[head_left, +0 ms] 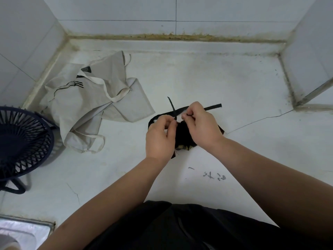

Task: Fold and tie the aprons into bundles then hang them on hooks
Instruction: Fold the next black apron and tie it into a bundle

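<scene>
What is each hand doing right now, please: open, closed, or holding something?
Left hand: closed, pinching the upright black strap over the dark apron bundle.
Right hand: closed, pinching the flat black strap.

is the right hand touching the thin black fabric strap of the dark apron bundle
Touching. The head view shows the right hand pinching the thin black fabric strap, whose free end sticks out past the knuckles.

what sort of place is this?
Likely a kitchen or utility corner: white worktop hemmed by tiled walls with stained seams, a steel sink rim at lower left, a beige apron beside the black apron being tied.
</scene>
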A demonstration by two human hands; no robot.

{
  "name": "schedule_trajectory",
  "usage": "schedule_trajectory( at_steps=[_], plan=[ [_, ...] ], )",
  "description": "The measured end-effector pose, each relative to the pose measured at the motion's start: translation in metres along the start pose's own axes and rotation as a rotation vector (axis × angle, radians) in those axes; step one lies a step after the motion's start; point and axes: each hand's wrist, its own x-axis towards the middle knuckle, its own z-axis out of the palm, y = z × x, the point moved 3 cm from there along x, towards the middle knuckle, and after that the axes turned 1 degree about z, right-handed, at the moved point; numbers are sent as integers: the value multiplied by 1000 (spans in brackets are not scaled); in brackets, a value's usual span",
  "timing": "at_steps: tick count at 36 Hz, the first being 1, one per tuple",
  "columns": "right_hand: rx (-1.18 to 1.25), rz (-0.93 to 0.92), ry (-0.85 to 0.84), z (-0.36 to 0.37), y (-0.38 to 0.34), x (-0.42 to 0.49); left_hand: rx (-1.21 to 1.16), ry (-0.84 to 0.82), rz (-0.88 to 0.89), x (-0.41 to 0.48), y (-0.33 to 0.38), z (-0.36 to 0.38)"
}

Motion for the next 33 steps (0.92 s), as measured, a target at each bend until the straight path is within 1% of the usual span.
schedule_trajectory(
  at_steps=[2, 4, 7, 9, 11, 13, 17, 20, 23, 27, 31, 33],
  plan=[
    [36, -14, 21, 0, -1, -1, -95, 14, -53, 1, 0, -1],
    [41, -60, 23, 0, -4, -2, -138, 18, -69, 3, 1, -3],
    [17, -120, -50, 0, -8, -2, -217, -9, -120, 5, 1, -3],
    [-50, -103, -83, 2, -6, -1, -228, -35, -146, 6, 1, -2],
    [-118, -108, -50, 1, -3, 0, -215, -45, -155, 7, 2, -2],
    [-139, -135, -20, 0, -2, 0, -198, -44, -169, 7, 3, -3],
    [-220, -144, -86, 0, -2, 1, -207, -46, -183, 5, 4, -3],
    [-131, -125, -73, 2, 1, 1, -218, -62, -183, 6, 4, -3],
    [-18, -99, -95, 2, 0, -2, -291, -73, -215, 6, 4, -2],
    [-16, -81, -144, 0, 1, -2, -403, -55, -235, 6, 5, -4],
    [1, -62, -163, -2, 3, -2, -432, -70, -234, 6, 3, -4],
    [65, -22, -163, -1, 3, -3, -439, -66, -241, 7, 3, -4]
  ],
)
